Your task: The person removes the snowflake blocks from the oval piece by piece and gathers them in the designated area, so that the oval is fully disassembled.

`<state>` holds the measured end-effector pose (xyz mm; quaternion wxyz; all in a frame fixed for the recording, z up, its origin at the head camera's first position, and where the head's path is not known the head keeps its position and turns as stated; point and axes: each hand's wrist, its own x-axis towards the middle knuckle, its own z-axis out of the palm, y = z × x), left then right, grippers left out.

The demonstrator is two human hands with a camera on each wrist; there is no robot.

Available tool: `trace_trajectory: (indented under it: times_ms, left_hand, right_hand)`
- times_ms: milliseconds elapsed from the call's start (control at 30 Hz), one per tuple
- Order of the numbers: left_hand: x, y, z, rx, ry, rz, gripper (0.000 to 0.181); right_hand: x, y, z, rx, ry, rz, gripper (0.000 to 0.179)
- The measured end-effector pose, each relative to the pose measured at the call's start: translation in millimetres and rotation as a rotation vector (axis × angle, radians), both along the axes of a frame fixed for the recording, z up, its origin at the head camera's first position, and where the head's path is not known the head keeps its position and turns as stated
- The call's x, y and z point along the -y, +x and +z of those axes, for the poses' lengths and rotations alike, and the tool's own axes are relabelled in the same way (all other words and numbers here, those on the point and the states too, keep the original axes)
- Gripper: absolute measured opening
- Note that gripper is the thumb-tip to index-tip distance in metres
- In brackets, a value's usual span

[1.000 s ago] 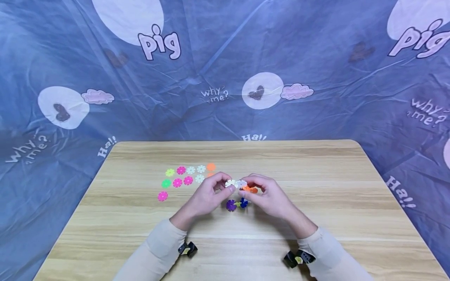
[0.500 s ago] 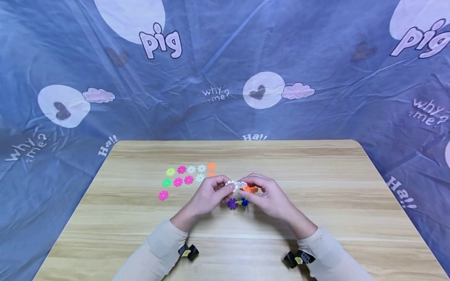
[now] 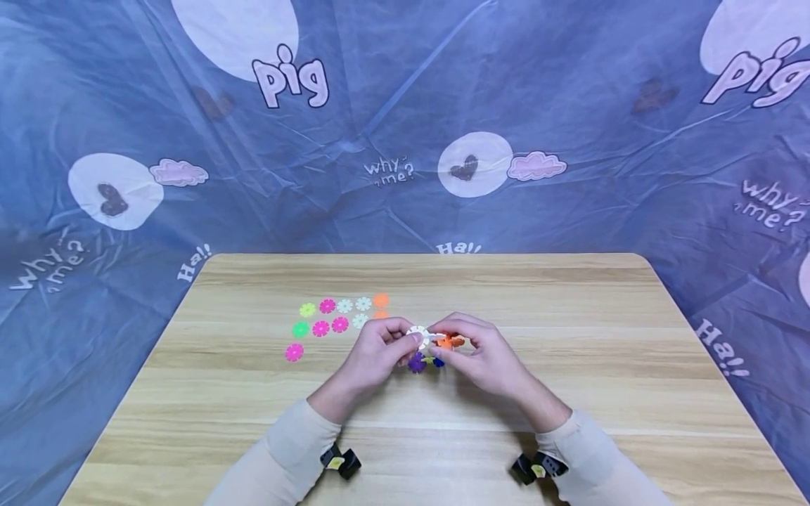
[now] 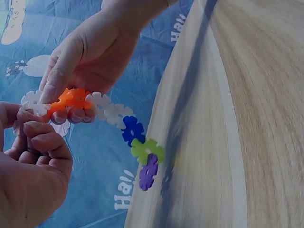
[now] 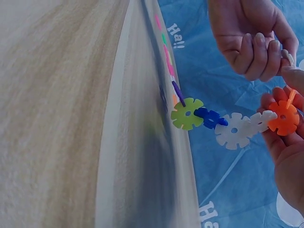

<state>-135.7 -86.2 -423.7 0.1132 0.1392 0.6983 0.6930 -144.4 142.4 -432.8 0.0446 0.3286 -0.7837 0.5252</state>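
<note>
My left hand (image 3: 380, 351) pinches a white snowflake disc (image 3: 418, 336) between thumb and fingers. My right hand (image 3: 484, 348), right beside it, grips a chain of interlocked snowflake discs by its orange discs (image 4: 71, 98). Next to the right thumb, a white disc (image 4: 34, 103) shows at the left fingertips in the left wrist view. Beyond the orange part the chain runs through white discs (image 5: 233, 130), a blue disc (image 5: 210, 117) and a lime disc (image 5: 187, 114) to a purple disc (image 3: 417, 362) at its end. The chain's free end hangs below the hands.
Loose snowflake discs lie flat left of the hands on the wooden table (image 3: 601, 351): pink (image 3: 294, 352), green (image 3: 300, 329), yellow (image 3: 307, 310), white (image 3: 344, 306) and orange (image 3: 381, 300). A printed blue cloth (image 3: 405, 91) stands behind the table.
The white disc between the hands has turned from flat-facing to nearly edge-on. The chain's purple end has risen slightly toward the hands. Both hands keep almost the same place.
</note>
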Motion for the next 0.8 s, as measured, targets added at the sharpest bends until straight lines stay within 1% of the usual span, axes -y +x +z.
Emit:
trace_trajectory:
  times_ms: [200,333,467,667,800]
  left_hand:
    - [-3.2,1.5,0.5,0.014,0.049,0.032,0.022]
    - [-5.0,1.2,-0.9,0.044,0.082,0.061,0.02]
    - [-5.8,1.5,-1.6,0.064,0.092,0.097,0.017]
    - [-9.5,2.6,-2.0,0.106,0.125,0.157,0.008]
    - [-10.0,2.9,-2.5,0.139,0.142,0.185,0.011]
  right_hand:
    - [2.0,0.4,-0.3,-0.03,-0.018,0.01,0.029]
    - [2.6,-0.4,-0.6,-0.026,-0.016,0.013,0.028]
    - [3.3,-0.5,0.2,-0.031,-0.011,0.011,0.028]
    - [4.5,0.4,0.1,-0.034,-0.01,0.019,0.028]
    - [5.2,0.9,0.0,-0.034,-0.013,0.023,0.028]
